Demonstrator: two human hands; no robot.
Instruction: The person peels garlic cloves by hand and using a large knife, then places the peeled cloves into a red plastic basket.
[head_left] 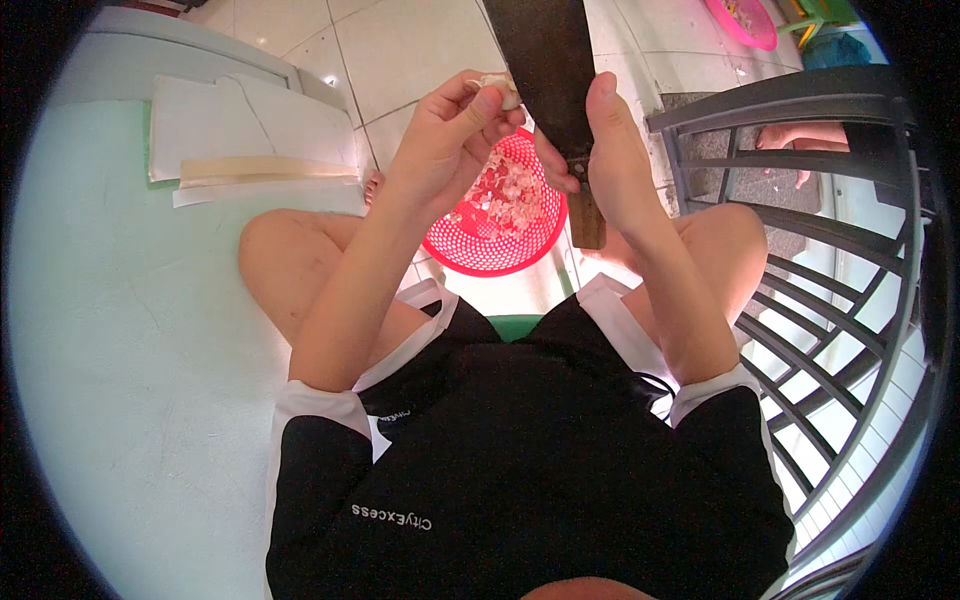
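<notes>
Between the thumb and fingers of my left hand (450, 130) is a small whitish piece that looks like garlic (502, 92). It sits right beside the edge of a broad, dark-bladed knife (545, 75). My right hand (618, 150) is closed around the knife where blade and wooden handle (588, 225) meet, its thumb up along the blade's side. The blade points away from me. Beneath both hands stands a red perforated plastic basket (490, 266) on the floor between my legs. Pale, pinkish small pieces (505, 195) lie in it.
A dark slatted metal railing (820, 235) curves along my right. Past it, another person's hand or foot (795, 137) shows. A pink basin (745, 22) rests on the tiled floor (400, 50) at the far right. To my left is a pale wall (130, 350) with a white panel (245, 130).
</notes>
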